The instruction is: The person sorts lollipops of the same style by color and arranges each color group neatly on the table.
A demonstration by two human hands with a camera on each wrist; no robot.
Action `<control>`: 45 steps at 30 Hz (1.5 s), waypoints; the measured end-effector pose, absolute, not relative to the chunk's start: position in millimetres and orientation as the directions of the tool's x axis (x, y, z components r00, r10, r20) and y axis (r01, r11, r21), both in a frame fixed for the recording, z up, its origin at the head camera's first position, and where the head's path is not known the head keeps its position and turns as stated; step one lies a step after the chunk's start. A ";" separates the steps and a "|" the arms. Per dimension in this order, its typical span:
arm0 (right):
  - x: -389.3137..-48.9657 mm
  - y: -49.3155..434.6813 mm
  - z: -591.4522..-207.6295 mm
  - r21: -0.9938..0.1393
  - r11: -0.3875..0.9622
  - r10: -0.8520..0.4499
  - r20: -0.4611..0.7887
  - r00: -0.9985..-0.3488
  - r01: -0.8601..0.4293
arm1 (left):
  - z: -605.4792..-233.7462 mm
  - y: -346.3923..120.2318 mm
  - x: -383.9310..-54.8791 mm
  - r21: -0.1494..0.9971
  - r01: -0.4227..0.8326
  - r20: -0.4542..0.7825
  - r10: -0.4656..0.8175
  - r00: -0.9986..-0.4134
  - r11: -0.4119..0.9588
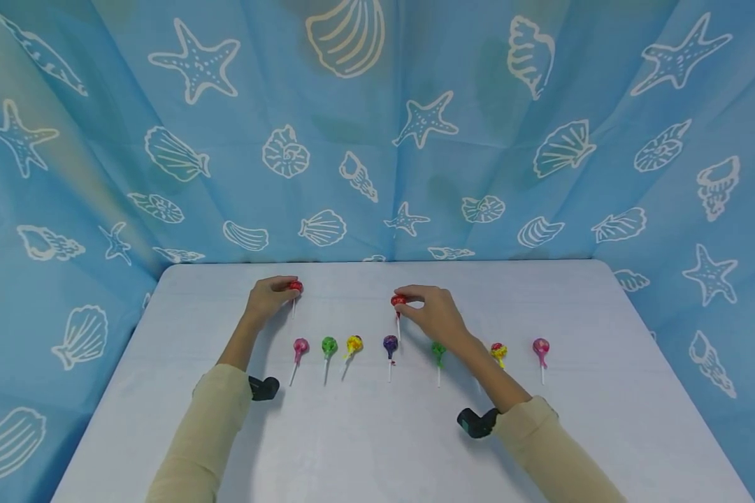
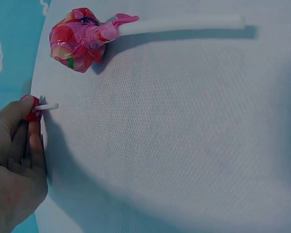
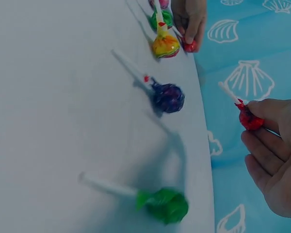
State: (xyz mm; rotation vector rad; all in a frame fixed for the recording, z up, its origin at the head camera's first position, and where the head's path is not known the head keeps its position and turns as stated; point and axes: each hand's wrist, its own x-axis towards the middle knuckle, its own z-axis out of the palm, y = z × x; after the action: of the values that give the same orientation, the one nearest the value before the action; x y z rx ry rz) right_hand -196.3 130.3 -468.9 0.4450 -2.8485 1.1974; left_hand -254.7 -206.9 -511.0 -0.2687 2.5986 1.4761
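Note:
My left hand [image 1: 269, 299] pinches a red lollipop [image 1: 296, 286] by its wrapped head near the table's back edge, its white stick pointing toward me. In the left wrist view that lollipop [image 2: 31, 108] shows between thumb and fingers. My right hand [image 1: 433, 311] holds another red lollipop [image 1: 398, 300] by the head, stick hanging down, behind the purple lollipop [image 1: 391, 343]. The right wrist view shows this red lollipop [image 3: 250, 118] between thumb and fingertips, above the tabletop. A green lollipop [image 1: 438, 351] lies under my right wrist.
A row of lollipops crosses the white table [image 1: 352, 447]: pink [image 1: 300, 346], green [image 1: 329, 346] and yellow [image 1: 354, 344] on the left. A red-yellow one [image 1: 498, 351], partly behind my right forearm, and a pink one [image 1: 541, 346] lie right. A blue seashell curtain [image 1: 365, 126] hangs behind.

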 end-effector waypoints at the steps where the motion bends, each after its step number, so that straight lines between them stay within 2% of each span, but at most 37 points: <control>1: -199.7 126.9 -468.0 -0.700 0.659 -0.260 0.129 -0.957 -0.273 | -511.1 -207.2 -254.5 0.836 -0.222 -0.208 -0.085 -0.974 0.502; 9: -221.9 104.3 -467.3 -0.738 0.598 -0.295 0.159 -0.942 -0.312 | -508.3 -204.7 -252.7 0.835 -0.195 -0.187 -0.067 -0.980 0.515; 15: -237.4 82.0 -472.3 -0.724 0.610 -0.312 0.154 -0.937 -0.322 | -508.2 -204.0 -250.8 0.831 -0.212 -0.196 -0.085 -0.977 0.514; 22: -250.9 52.2 -479.6 -0.731 0.623 -0.295 0.112 -0.949 -0.280 | -512.0 -204.8 -251.9 0.828 -0.207 -0.193 -0.082 -0.978 0.521; 30: -261.3 23.3 -491.5 -0.797 0.570 -0.221 0.084 -0.972 -0.198 | -514.2 -205.8 -254.7 0.830 -0.196 -0.175 -0.090 -0.980 0.522; 36: -266.5 10.8 -504.1 -0.825 0.543 -0.177 0.072 -0.982 -0.158 | -513.3 -204.5 -252.0 0.840 -0.199 -0.172 -0.101 -0.980 0.505; 45: -266.2 0.9 -509.6 -0.833 0.550 -0.147 -0.022 -0.989 -0.063 | -513.9 -205.5 -254.2 0.838 -0.201 -0.179 -0.092 -0.979 0.508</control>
State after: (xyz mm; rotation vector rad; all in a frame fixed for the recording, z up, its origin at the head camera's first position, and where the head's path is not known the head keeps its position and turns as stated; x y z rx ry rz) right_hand -266.2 0.9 -509.6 0.1938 -2.8432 1.5228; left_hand -254.2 -205.5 -513.9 -0.2571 2.6296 1.4838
